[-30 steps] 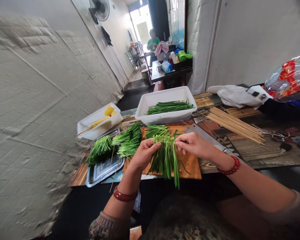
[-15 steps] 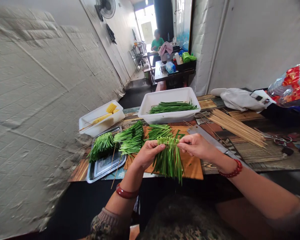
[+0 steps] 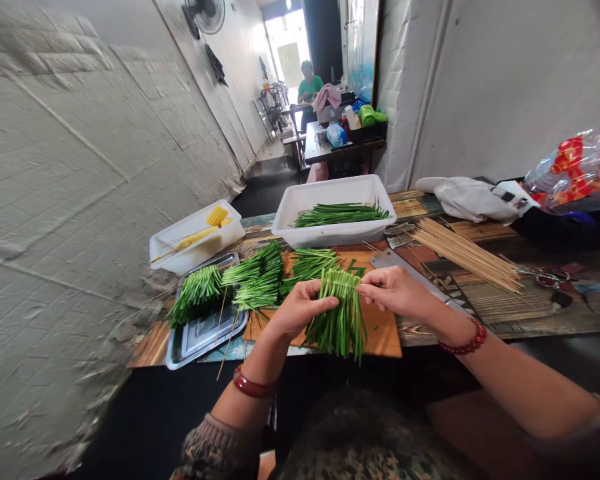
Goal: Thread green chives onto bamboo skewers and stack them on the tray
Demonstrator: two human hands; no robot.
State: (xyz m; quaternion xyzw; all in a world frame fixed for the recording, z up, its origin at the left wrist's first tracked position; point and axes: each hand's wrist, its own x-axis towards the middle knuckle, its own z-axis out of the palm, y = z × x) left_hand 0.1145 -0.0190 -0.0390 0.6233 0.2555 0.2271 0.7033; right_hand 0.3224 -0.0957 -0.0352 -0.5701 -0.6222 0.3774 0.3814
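A row of green garlic chives [image 3: 341, 323] hangs in front of me, pale cut ends up and leaves down, apparently threaded side by side on a skewer that is mostly hidden. My left hand [image 3: 297, 310] is closed on its left side, thumb lying across the front. At the right edge, my right hand [image 3: 393, 291] pinches the row near its top with thumb and fingertips. Below lies an orange cutting board [image 3: 385, 340] with a loose pile of chives [image 3: 314, 262]. Finished-looking chive skewers [image 3: 197, 293] lie on a metal tray [image 3: 205, 333] to the left.
A white tub [image 3: 330, 237] with long chives stands behind the board, and a smaller tub [image 3: 200, 253] holds skewered corn. To the right lie a cleaver [image 3: 405, 267], bamboo skewers [image 3: 465, 253], scissors [image 3: 547, 279] and a white cap [image 3: 475, 200]. A person [image 3: 310, 87] sits far back.
My left hand has shifted slightly, its thumb now lower and further across the chives. My right hand stays at the right edge. The whole view has moved a little.
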